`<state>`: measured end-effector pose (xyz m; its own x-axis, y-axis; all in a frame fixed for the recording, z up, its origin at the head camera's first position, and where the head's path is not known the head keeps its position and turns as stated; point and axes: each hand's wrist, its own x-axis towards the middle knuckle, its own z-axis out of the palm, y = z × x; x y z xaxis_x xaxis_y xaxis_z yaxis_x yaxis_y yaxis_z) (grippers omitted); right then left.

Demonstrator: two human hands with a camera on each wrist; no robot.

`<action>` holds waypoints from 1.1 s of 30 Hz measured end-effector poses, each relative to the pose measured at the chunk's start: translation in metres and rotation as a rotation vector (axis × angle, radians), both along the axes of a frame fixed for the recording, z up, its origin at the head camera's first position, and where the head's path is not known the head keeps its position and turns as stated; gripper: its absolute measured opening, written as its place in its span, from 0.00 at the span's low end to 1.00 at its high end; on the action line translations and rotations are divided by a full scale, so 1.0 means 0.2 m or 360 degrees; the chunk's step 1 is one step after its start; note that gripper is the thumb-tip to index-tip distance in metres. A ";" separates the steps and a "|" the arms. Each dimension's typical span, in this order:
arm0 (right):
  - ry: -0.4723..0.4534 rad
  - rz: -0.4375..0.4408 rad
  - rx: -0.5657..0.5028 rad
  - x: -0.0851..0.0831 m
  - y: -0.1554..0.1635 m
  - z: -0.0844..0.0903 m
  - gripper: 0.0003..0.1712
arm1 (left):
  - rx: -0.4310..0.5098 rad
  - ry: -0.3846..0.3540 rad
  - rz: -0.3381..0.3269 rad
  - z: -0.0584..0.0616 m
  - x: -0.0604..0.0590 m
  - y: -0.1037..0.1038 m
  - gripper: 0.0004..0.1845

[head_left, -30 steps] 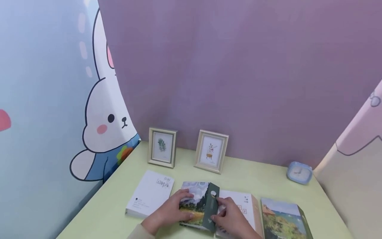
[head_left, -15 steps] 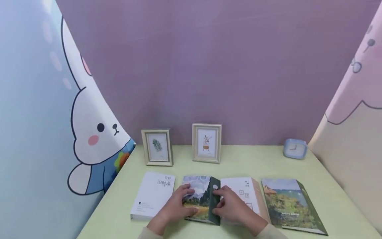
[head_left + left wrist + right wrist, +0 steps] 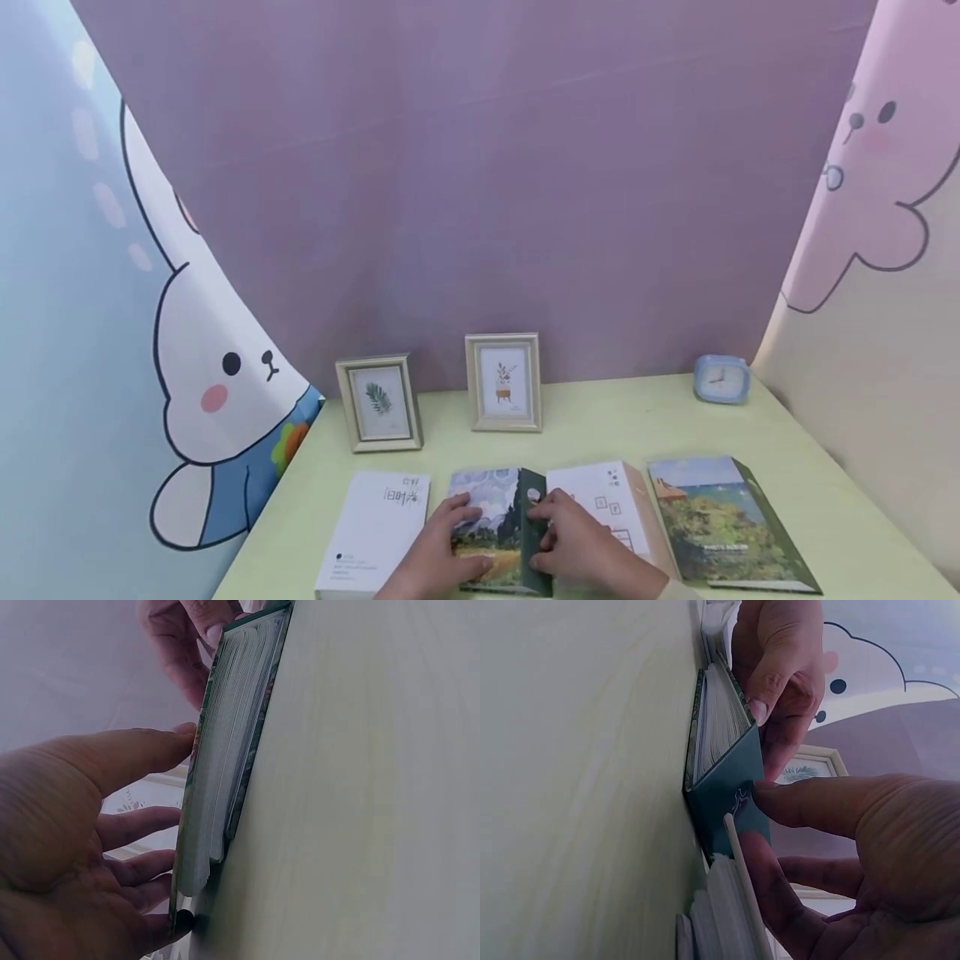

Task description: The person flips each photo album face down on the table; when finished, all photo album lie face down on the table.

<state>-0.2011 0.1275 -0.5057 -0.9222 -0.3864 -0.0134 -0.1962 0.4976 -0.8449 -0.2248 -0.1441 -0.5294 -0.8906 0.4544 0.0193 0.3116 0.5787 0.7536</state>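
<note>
1. Nearest, at the front edge of the pale green table, lies a book with a painted landscape cover and dark green spine, between two others.
2. The left hand rests on its cover, fingers straight and spread, thumb at the near page edge.
3. The right hand pinches the green spine flap with thumb and curled fingers.
4. Just left lies a white paperback; just right a white book with a tan edge, then a second landscape-covered book.
5. Bare tabletop opens behind the books.
6. Farther back stand two pale framed plant prints and a small blue clock against the purple wall.
</note>
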 end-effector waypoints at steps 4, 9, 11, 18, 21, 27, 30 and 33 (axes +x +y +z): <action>0.0022 -0.0030 0.0093 0.00 -0.01 -0.01 0.34 | 0.0018 -0.0019 0.0020 0.00 0.01 0.00 0.38; 0.0002 -0.0051 0.0121 0.01 -0.01 -0.02 0.34 | 0.0012 -0.0069 0.0044 0.01 0.02 0.01 0.38; -0.0013 -0.0043 0.0089 0.00 -0.01 -0.01 0.33 | 0.0016 -0.0038 0.0041 0.03 0.03 0.01 0.38; 0.0016 0.0020 -0.0013 -0.03 0.00 0.02 0.31 | 0.0118 0.0156 0.0101 0.09 0.03 -0.05 0.37; 0.0050 0.0068 -0.0008 -0.06 -0.01 0.04 0.32 | 0.0138 0.0288 0.0167 0.11 0.01 -0.10 0.35; 0.0163 0.0095 0.0022 -0.08 -0.05 0.06 0.33 | 0.0111 0.0376 0.0339 0.14 -0.06 -0.23 0.31; 0.0161 0.0105 0.0032 -0.08 -0.09 0.09 0.32 | 0.0102 0.0406 0.0439 0.16 -0.07 -0.31 0.29; 0.0134 0.0139 0.0064 -0.08 -0.15 0.11 0.31 | 0.0074 0.0383 0.0576 0.16 -0.05 -0.41 0.29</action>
